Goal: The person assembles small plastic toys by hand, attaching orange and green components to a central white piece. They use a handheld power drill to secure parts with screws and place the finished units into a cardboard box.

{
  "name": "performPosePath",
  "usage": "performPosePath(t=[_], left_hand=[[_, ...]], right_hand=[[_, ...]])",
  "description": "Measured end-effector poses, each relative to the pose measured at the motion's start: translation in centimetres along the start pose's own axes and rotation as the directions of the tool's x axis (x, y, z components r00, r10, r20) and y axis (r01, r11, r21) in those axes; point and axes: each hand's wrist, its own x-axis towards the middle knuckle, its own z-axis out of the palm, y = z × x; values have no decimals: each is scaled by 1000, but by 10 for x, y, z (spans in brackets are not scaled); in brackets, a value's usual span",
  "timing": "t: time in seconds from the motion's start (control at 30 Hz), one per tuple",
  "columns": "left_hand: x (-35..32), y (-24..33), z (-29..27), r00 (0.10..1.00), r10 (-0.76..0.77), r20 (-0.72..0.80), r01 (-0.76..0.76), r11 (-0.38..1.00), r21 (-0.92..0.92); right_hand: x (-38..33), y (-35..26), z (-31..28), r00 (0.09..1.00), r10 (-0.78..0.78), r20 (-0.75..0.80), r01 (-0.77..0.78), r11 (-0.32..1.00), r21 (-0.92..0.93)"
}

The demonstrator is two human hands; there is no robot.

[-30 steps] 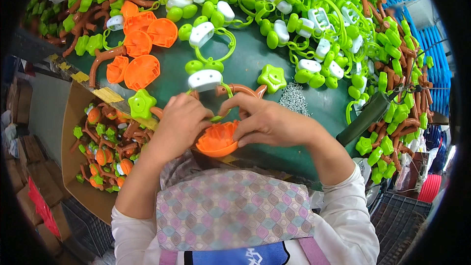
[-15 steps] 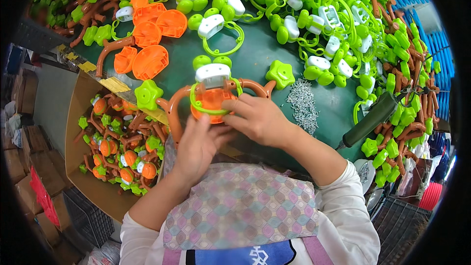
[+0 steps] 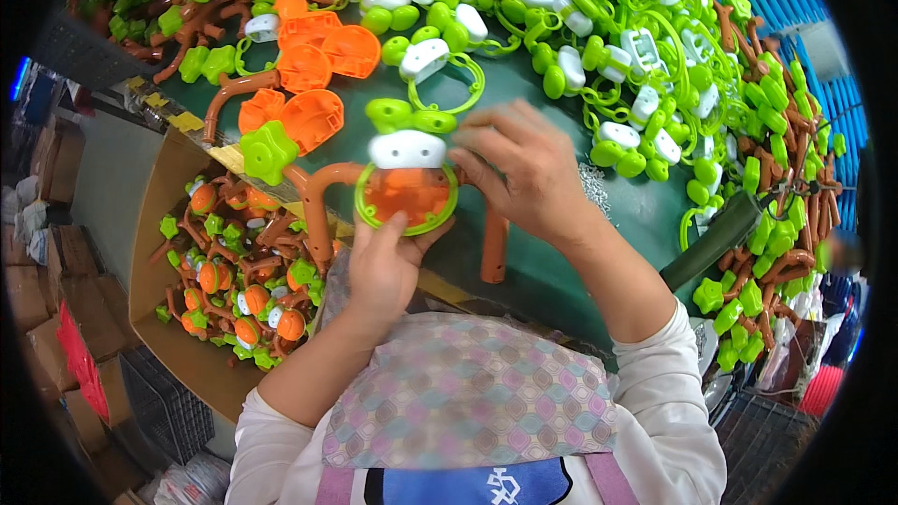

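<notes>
In front of me is a toy assembly: a green ring [image 3: 455, 203] around an orange shell [image 3: 402, 189], with a white two-holed piece [image 3: 408, 150] and green knobs [image 3: 388, 113] above. Brown branch-shaped tubes stick out on both sides; a green star knob [image 3: 269, 151] tops the left brown branch tube [image 3: 316, 224]. My left hand [image 3: 383, 271] grips the ring and shell from below, thumb on the front. My right hand [image 3: 528, 168] is closed over the upper part of the right brown branch tube [image 3: 494, 252], hiding it; its fingertips are slightly blurred.
Orange shells [image 3: 311, 122] and a loose ring piece [image 3: 472, 84] lie on the green table. Green-and-white parts [image 3: 645, 56] are heaped at far right. Small screws [image 3: 595, 189] sit beside my right hand, and a dark green powered screwdriver [image 3: 716, 238] beyond. A cardboard box [image 3: 154, 266] holds assembled toys.
The assembly has tilted to face me, its right branch tube now pointing down. My right hand has moved up and right from the ring to that tube; my left hand has taken the ring from below.
</notes>
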Motion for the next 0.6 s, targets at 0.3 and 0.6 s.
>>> performPosePath(t=[0.3,0.6], left_hand=[[-1,0,-5,997,63,-41,-59,994,89],[25,19,-18,990,-65,-128,79,991,108]], right_hand=[[91,-36,71,705,-356,613,421,906,42],[110,11,81,854,-447,267,393,890,231]])
